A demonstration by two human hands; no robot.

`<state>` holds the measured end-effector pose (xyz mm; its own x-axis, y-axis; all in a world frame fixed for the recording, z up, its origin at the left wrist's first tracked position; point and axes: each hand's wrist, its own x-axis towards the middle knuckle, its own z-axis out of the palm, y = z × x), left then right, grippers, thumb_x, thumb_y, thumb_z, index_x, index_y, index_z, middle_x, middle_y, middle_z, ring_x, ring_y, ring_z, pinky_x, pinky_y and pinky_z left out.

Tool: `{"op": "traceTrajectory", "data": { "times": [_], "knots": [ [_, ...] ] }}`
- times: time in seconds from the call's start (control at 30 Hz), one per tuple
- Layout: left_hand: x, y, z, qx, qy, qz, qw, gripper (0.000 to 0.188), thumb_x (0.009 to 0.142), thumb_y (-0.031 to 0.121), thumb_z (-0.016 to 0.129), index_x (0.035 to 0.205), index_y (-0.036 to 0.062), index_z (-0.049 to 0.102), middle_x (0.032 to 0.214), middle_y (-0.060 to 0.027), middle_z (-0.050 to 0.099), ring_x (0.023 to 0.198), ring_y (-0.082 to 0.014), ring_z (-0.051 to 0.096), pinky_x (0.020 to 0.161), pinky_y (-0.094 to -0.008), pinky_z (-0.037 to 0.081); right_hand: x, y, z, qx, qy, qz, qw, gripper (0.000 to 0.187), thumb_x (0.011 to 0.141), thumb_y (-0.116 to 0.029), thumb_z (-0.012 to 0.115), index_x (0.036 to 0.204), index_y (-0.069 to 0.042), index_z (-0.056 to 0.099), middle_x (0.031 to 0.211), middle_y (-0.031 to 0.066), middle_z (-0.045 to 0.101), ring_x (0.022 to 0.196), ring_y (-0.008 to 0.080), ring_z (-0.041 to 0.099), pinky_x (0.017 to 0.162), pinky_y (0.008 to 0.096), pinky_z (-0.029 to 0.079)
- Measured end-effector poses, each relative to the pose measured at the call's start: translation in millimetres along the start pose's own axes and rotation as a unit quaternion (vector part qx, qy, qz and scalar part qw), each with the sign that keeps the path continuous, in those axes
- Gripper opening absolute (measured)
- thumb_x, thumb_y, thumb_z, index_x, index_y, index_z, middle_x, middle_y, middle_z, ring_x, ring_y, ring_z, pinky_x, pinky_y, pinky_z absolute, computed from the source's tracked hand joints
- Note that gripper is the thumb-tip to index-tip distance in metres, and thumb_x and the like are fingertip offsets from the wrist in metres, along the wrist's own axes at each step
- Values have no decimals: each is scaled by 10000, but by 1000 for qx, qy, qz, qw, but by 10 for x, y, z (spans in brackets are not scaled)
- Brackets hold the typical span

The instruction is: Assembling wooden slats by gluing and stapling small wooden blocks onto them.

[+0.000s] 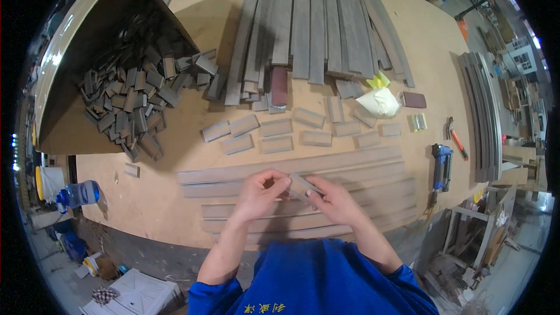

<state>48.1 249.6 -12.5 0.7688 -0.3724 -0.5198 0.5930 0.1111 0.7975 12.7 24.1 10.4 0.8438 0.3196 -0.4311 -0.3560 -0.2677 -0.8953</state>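
A short grey-brown wooden piece (pixel 303 187) is held tilted above the long strips in front of me. My right hand (pixel 333 199) grips its right side, with the thumb on the near edge. At its left end my left hand (pixel 265 193) is closed, thumb and fingers pinched together; what lies between those fingertips is hidden. Beneath both hands, several long grey-brown wooden strips (pixel 373 170) lie side by side across the table. Beyond them are several loose short pieces (pixel 317 138) of the same kind, laid flat in rough rows.
A large open cardboard box (pixel 58 122) at left spills short pieces (pixel 140 90). Long boards (pixel 300 29) are stacked at the back. Right of centre are a white bag (pixel 379 102) and maroon block (pixel 414 100); farther right, a blue nail gun (pixel 441 168) and hammer (pixel 458 139). A blue-capped bottle (pixel 81 193) lies left.
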Motion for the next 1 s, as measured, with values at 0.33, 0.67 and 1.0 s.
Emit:
{"op": "traceTrajectory", "data": {
  "times": [0.33,0.67,1.0],
  "knots": [
    [14,20,186,41,68,37,996,156,1013,144,679,1016,-11,689,883,-54,700,785,-133,687,716,-297,597,-60,-53,116,-74,100,-15,992,297,1014,-165,597,1288,-52,592,811,171,691,712,318,689,665,412,540],
    [-74,-63,104,-138,41,23,989,264,1035,82,623,1273,-32,638,1058,-118,721,913,-176,712,866,-322,613,3,-72,102,25,87,7,996,304,1035,-158,570,1302,-14,586,841,97,700,728,170,690,676,331,563],
    [-5,-223,179,15,76,73,994,283,1051,87,581,1318,-2,607,1260,-136,688,1149,-209,678,927,-308,553,-23,333,-187,41,186,-13,982,304,1021,-131,590,1307,-30,607,935,121,664,857,218,679,763,368,548]
  ]
}}
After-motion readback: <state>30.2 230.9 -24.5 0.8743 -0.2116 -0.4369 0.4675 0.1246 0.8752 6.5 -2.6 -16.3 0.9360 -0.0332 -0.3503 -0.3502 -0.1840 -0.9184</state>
